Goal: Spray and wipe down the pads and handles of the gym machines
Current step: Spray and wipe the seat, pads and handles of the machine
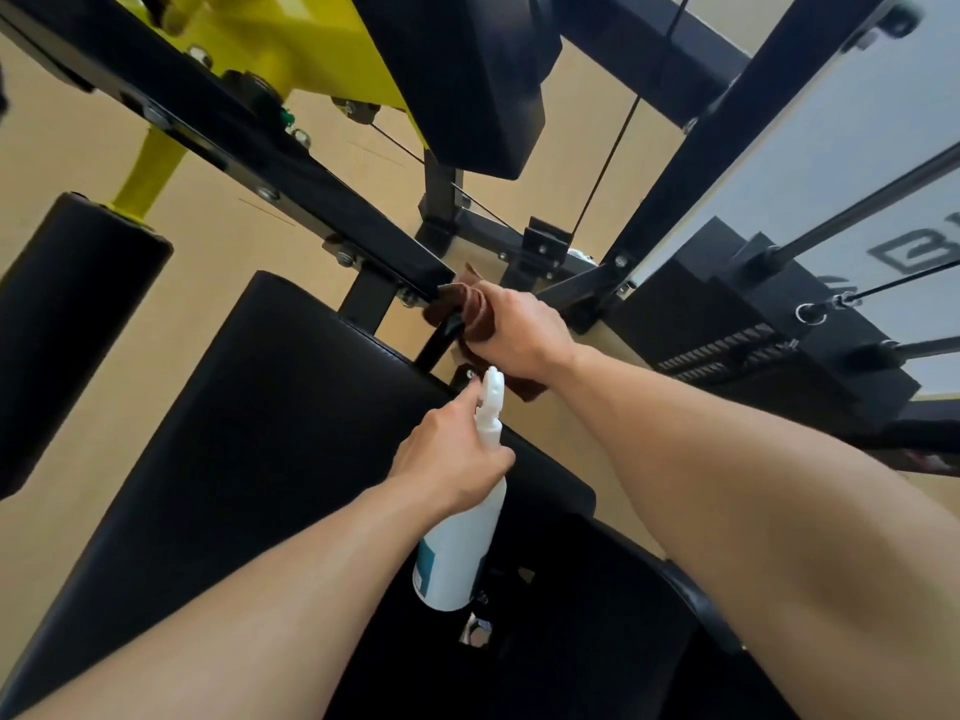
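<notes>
The right hand has its fingers curled round a brown cloth, bunching it around a black handle so the rubbing reaches all sides of the bar. The left hand grips the neck of a white spray bottle, forefinger stretched toward the trigger, nozzle aimed up at the cloth, probably to wet that spot again. Just under both hands lies the wide black pad, its far edge touching the handle's foot. Beyond the right fingers a black beam runs close, leaving little room that way; toward the right, bare floor gives free space before the weight stack
</notes>
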`<state>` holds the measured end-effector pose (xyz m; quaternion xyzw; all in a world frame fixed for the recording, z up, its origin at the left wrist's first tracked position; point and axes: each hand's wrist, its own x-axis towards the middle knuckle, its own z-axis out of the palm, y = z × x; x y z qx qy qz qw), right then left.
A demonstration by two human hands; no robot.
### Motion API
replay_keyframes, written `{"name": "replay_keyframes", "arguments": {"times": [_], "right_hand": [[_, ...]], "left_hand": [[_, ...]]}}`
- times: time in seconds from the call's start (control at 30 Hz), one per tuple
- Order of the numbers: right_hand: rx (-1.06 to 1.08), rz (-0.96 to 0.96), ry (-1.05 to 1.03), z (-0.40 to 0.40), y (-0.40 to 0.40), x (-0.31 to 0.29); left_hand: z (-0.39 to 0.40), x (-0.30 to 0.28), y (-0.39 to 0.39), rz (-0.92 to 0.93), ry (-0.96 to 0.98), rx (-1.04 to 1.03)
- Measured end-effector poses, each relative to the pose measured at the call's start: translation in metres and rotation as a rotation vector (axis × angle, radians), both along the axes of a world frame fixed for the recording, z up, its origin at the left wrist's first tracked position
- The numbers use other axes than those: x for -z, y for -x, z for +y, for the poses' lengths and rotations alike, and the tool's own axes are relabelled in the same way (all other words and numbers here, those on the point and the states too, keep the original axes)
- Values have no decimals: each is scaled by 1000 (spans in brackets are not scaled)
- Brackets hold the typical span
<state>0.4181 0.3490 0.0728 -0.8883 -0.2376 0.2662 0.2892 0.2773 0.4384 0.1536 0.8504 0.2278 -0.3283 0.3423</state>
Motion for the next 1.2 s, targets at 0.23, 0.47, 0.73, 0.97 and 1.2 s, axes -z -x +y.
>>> {"name": "replay_keyframes", "arguments": {"times": [0.23, 0.47, 0.73, 0.97, 1.2], "right_hand": [[67, 141, 245, -76, 16, 18], [116, 13, 184, -33, 14, 14], [43, -7, 51, -16, 10, 9], [224, 154, 428, -114, 37, 20], [288, 140, 707, -70, 42, -28]], "left_hand": [[8, -4, -3, 27, 47, -118], [10, -7, 11, 21, 31, -166], [-3, -16, 15, 40, 100, -87], [2, -40, 45, -81, -6, 4], [31, -61, 105, -61, -154, -58]]}}
